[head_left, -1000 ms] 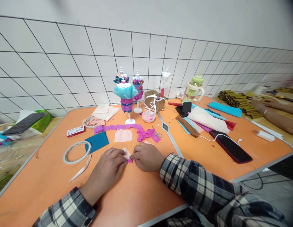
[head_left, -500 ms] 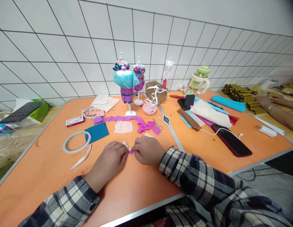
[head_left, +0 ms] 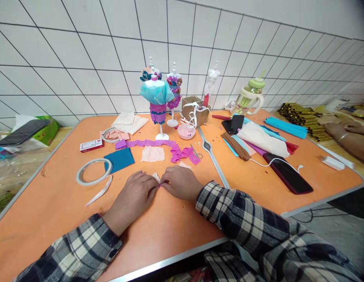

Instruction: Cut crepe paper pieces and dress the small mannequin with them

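Observation:
Close together over the orange table [head_left: 158,235], my left hand [head_left: 135,196] and my right hand [head_left: 179,182] pinch a tiny magenta paper piece [head_left: 160,185] from both sides. Its outline is mostly hidden by my fingers. A pale pink scrap [head_left: 156,177] pokes up between the fingertips. Just beyond lies a pale pink paper square [head_left: 152,154], with a crumpled magenta strip [head_left: 177,154] and small scissors [head_left: 196,155] to its right. A teal square [head_left: 120,160] and a roll of white tape [head_left: 94,171] lie to the left.
Small dress forms with paper clothes, one at the front [head_left: 157,102], stand near the tiled wall beside a pink bowl [head_left: 186,132] and a cardboard box [head_left: 196,111]. On the right are a bottle [head_left: 249,96], coloured papers and a phone [head_left: 287,174]. Another person's hands show far right.
My hands have drawn slightly closer together, and less of the magenta piece shows between them. The whole view has shifted a little.

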### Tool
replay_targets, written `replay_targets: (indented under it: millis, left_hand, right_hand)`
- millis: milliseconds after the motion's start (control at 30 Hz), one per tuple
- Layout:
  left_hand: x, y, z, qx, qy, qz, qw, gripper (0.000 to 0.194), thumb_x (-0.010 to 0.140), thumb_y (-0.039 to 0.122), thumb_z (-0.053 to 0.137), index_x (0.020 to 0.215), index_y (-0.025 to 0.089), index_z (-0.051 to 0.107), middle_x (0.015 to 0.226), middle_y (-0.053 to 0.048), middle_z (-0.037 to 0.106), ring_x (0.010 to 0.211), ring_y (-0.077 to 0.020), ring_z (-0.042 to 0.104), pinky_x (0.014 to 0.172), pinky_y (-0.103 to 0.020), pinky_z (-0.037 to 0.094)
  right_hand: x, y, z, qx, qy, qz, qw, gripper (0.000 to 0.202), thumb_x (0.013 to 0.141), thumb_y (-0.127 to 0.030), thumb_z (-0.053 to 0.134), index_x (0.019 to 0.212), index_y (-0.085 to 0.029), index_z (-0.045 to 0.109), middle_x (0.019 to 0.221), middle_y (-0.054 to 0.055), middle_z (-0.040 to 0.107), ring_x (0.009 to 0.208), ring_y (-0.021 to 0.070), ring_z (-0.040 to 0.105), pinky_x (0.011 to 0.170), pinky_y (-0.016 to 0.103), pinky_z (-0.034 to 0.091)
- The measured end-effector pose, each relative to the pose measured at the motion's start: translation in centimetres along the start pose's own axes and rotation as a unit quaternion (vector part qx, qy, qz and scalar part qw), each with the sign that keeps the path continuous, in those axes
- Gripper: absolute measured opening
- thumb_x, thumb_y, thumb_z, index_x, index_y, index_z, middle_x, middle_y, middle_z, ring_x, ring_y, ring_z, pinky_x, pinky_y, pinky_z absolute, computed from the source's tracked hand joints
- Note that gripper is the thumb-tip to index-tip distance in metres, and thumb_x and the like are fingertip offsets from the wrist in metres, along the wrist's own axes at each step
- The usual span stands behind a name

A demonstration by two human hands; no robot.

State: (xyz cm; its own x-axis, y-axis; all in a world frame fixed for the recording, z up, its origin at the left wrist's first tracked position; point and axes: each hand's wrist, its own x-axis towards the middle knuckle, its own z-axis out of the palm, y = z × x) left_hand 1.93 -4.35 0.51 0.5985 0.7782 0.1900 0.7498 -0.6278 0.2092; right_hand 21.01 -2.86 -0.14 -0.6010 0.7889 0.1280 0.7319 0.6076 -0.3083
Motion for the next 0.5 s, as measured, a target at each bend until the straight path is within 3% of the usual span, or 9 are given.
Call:
replay_targets:
  millis: [133,333,500]
  left_hand:
    - [-0.14,-0.06,0.37,0.002,0.007,-0.03,1.0,0.022,0.091,0.026,0.05,0.096,0.022,0.071,0.086,-0.005,0.076,0.08,-0.0232,0.067,0.099,-0.049,0.036]
    - [-0.03,-0.11,0.15,0.03,0.008,-0.024,0.999,0.024,0.089,0.026,0.051,0.087,0.025,0.075,0.089,-0.006,0.074,0.082,-0.0254,0.063,0.078,-0.042,0.043]
    - [-0.24,-0.23,-0.04,0.043,0.014,0.0,0.999,0.023,0.089,0.024,0.052,0.089,0.027,0.075,0.09,-0.005,0.074,0.087,-0.0258,0.062,0.082,-0.044,0.04]
  right_hand:
    - [-0.03,-0.17,0.06,0.006,0.0,0.021,1.0,0.02,0.091,-0.03,0.051,0.092,-0.023,0.07,0.09,0.002,0.065,0.083,0.017,0.056,0.066,0.028,0.037]
    - [-0.12,-0.36,0.1,0.019,0.019,0.043,0.999,0.014,0.089,-0.033,0.056,0.094,-0.024,0.067,0.091,0.001,0.064,0.084,0.0169,0.056,0.066,0.028,0.038]
    - [-0.01,-0.27,-0.13,0.008,0.01,0.021,1.0,0.018,0.091,-0.032,0.054,0.098,-0.025,0.069,0.093,0.002,0.065,0.087,0.0176,0.056,0.068,0.028,0.038]
